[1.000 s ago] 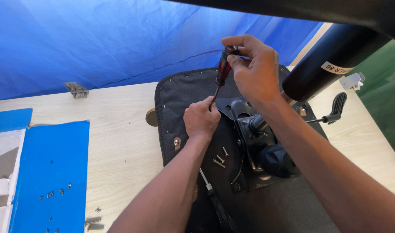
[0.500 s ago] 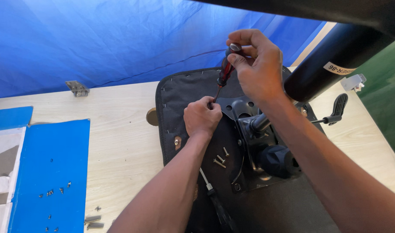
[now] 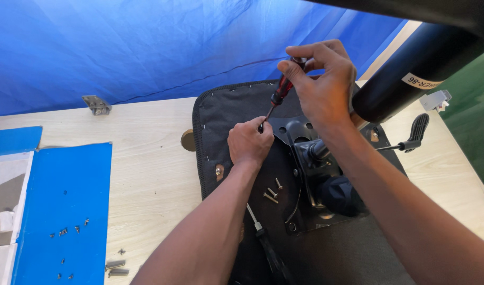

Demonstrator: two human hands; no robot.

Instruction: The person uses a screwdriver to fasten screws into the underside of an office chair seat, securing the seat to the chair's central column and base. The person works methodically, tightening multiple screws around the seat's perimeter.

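Against blue tarp, both hands, right (image 3: 321, 87) and left (image 3: 250, 142), grip a slim red-and-black-handled screwdriver (image 3: 280, 94), tilted.

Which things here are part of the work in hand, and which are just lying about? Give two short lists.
In use:
right hand gripping the red-handled screwdriver
left hand steadying its tip
black seat base
metal mechanism plate

Lying about:
loose bolts
second screwdriver
blue sheet
small screws
metal bracket

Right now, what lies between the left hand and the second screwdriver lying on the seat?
Head view: three loose screws on the black seat underside, between left hand and lying screwdriver.
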